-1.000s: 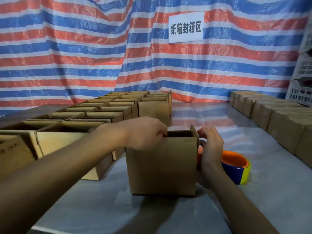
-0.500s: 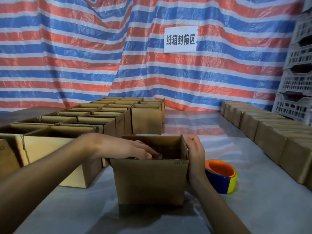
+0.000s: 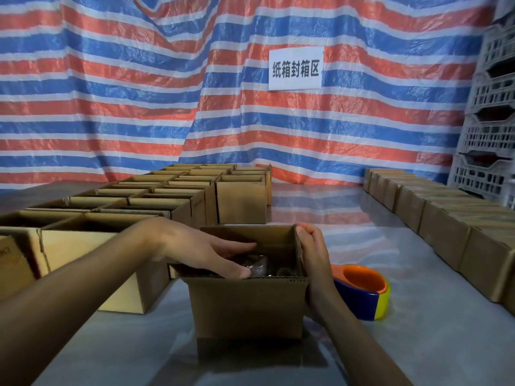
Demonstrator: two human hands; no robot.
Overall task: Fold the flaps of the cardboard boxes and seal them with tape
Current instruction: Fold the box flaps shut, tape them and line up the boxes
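Observation:
A small open cardboard box (image 3: 246, 307) stands on the table right in front of me. My left hand (image 3: 200, 250) lies flat across its left side, fingers straight, pressing the left flap down into the opening. My right hand (image 3: 313, 256) rests against the upright right flap from outside, fingers loosely bent at the flap's top edge. Something dark and shiny lies inside the box. A tape dispenser (image 3: 362, 291) in orange, blue and yellow sits on the table just right of the box, behind my right wrist.
Several open boxes (image 3: 167, 196) stand in rows on the left. A row of closed boxes (image 3: 434, 215) runs along the right. Grey plastic crates (image 3: 493, 129) are stacked at far right. A striped tarp with a white sign (image 3: 296, 68) hangs behind the table (image 3: 390, 344).
My left hand has flattened and pushed the left flap down into the box. My right hand stays at the right flap. The view has tilted upward.

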